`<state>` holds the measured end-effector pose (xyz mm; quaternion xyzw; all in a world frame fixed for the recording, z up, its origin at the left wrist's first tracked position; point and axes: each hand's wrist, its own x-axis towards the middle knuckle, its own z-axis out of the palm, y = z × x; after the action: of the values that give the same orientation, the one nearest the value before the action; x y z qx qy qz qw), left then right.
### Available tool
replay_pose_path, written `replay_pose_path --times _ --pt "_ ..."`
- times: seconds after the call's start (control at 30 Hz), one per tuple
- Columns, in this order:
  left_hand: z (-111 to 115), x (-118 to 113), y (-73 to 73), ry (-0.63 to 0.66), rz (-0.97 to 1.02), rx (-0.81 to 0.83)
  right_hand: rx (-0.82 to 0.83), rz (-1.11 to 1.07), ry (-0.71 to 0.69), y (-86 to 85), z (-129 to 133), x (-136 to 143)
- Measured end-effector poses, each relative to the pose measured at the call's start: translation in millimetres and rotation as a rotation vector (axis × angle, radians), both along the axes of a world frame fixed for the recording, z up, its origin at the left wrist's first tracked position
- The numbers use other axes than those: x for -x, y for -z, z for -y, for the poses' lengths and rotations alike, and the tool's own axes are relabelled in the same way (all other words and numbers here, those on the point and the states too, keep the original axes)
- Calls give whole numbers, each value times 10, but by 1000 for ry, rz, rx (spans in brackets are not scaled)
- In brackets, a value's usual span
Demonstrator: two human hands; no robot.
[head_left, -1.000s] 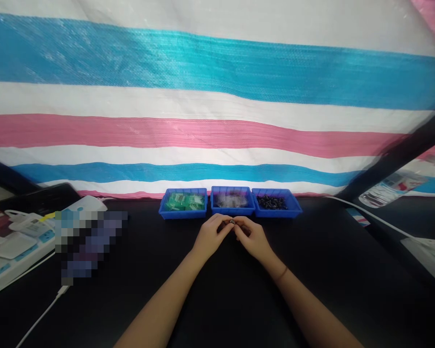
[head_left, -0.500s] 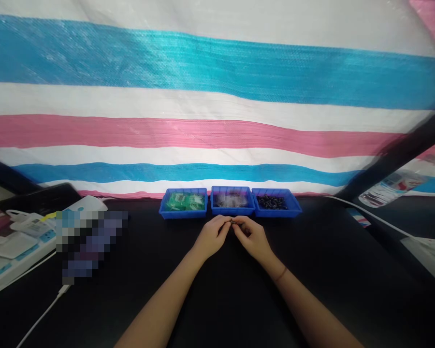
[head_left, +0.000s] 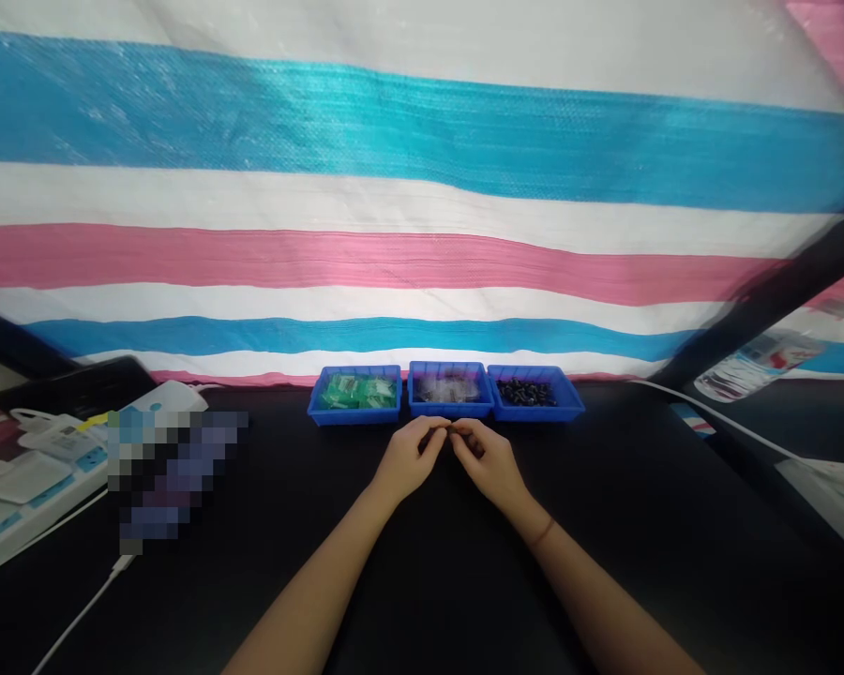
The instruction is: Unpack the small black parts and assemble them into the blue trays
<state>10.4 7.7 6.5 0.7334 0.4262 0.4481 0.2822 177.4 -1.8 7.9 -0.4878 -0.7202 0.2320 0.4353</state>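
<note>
Both hands are working right in the middle of the black table [head_left: 450, 591], fingertips practically meeting. Using that meeting spot as the clock center, the left hand [head_left: 409, 461] is coming in from about 8 o'clock and the right hand [head_left: 489, 461] from about 4, thin band [head_left: 542, 532] circling that wrist. Both are pinching a small dark piece [head_left: 451, 428] between thumbs and fingers, and it's mostly hiding in there, so I honestly can't tell what it is. Three blue trays are lining up just beyond: the left tray [head_left: 355, 416] is sitting around 10 to 11 and holding green packets [head_left: 358, 390], the middle tray [head_left: 451, 410] at 12 is holding clear-ish pieces [head_left: 450, 389], and the right tray [head_left: 538, 413] around 2 is holding little black parts [head_left: 527, 393]. A striped tarp [head_left: 422, 258] is hanging behind them, and a white power strip [head_left: 173, 401] is lying well off toward 9.
</note>
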Motion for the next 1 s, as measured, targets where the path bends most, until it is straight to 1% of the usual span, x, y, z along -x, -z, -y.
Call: replay_pose_path --times 0.03,0.1,0.17,0.2,0.23,0.3,0.33,0.37,0.4,0.47,0.53,0.57,0.6,0.63,0.7,0.8,0.87,1.0 --pt "5 -2 -3 0 -2 4 -56 -4 73 0 -16 -21" --pt "14 -8 -4 -3 -16 15 -222 12 291 -3 -88 -111" --pt "20 -11 2 -2 -39 21 -371 95 487 -9 -198 -254" --pt "22 -13 6 1 -51 22 -403 146 548 -12 -253 -331" --pt "23 -14 10 8 -62 22 -421 198 578 -15 -300 -400" --pt "22 -16 18 24 -79 11 -445 220 646 -19 -346 -485" --pt "21 -17 21 30 -82 2 -459 206 647 -19 -340 -489" --pt "19 -18 23 35 -83 -9 -470 179 620 -20 -317 -466" --pt "16 -19 25 35 -82 -21 -469 154 556 -19 -279 -419" --pt "11 -22 27 22 -89 -45 -403 146 334 -13 -182 -277" --pt "6 -27 30 -27 -137 -71 -248 242 75 -1 -93 -122" --pt "4 -30 32 -65 -184 -88 -188 320 -21 6 -61 -56" --pt "1 -35 36 -108 -242 -104 -152 391 -78 13 -41 -5" --pt "-1 -39 41 -146 -309 -117 -133 449 -107 19 -33 31" --pt "-7 -48 59 -192 -442 -136 -121 491 -107 25 -40 60" --pt "-17 -51 93 -183 -581 -145 -86 430 -101 21 -72 37" --pt "-24 -44 110 -163 -615 -146 -70 389 -106 15 -85 16" --pt "-27 -19 109 -138 -596 -130 -76 376 -108 10 -85 12"
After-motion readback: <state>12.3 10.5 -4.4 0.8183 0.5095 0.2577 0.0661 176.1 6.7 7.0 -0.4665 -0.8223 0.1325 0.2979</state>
